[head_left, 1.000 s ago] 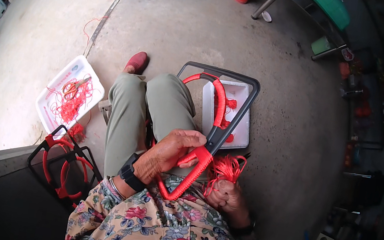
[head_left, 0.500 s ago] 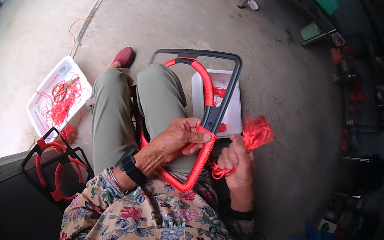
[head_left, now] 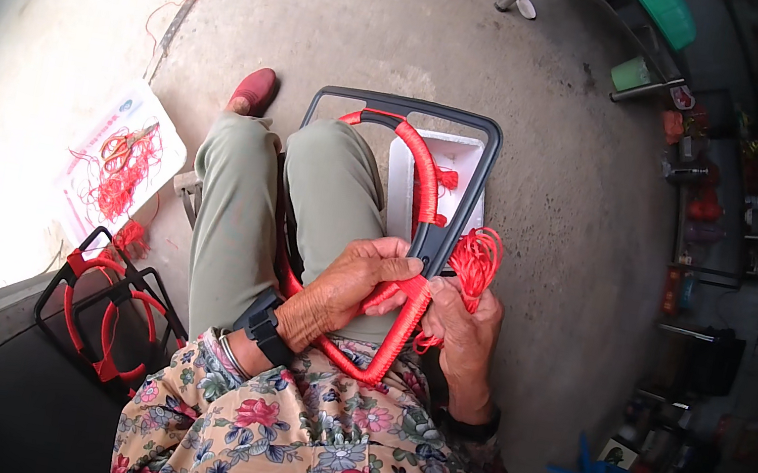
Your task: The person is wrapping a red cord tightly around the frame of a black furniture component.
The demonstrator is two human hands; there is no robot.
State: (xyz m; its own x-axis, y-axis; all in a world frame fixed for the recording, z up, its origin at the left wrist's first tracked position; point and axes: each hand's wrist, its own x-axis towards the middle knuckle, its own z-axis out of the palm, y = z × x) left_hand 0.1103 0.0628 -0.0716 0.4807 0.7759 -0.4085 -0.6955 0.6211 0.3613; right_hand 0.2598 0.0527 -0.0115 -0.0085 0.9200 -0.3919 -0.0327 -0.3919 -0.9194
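Note:
A black frame (head_left: 483, 169) with rounded corners rests across my lap, partly wrapped in tight turns of red cord (head_left: 389, 346). My left hand (head_left: 362, 279) grips the frame's side, its thumb pressed on the bar where the red wrapping ends. Close against the same bar, my right hand (head_left: 463, 336) is closed round a bundle of loose red cord (head_left: 477, 261). Loops of the bundle stick out above and below the fist. An inner curved bar (head_left: 422, 159) of the frame is also wrapped in red.
A white tray (head_left: 170, 136) with tangled red cord and scissors (head_left: 137, 139) stands at the left. Below it lie more black and red frames (head_left: 111, 312). Behind the frame sits a white foam box (head_left: 400, 180). A green-topped table (head_left: 660, 8) stands far right.
My right hand has moved left and up with the cord bundle, from beside the frame to against its bar. The left hand keeps its grip. The view has shifted slightly.

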